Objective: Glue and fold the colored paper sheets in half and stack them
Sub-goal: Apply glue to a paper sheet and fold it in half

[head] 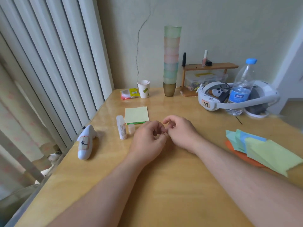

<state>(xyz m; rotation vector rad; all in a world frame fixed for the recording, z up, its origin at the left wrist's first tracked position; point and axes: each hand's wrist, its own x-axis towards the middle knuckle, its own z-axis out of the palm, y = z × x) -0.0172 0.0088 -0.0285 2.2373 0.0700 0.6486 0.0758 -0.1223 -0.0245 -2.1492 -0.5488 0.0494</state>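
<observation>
I hold both hands, left hand [148,138] and right hand [180,131], loosely curled and empty, fingertips meeting, glue stick [121,127] and folded stack [136,115] just beyond for reach.

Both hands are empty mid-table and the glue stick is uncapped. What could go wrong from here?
1. The glue stick lies uncapped, its cap loose beside it; it may dry out or smear the table, and the cap could roll.
2. The folded pile to the right is splayed near the right forearm; a sweep could scatter it.
3. Reaching for the square sheets, the left hand could knock the glue stick.
</observation>
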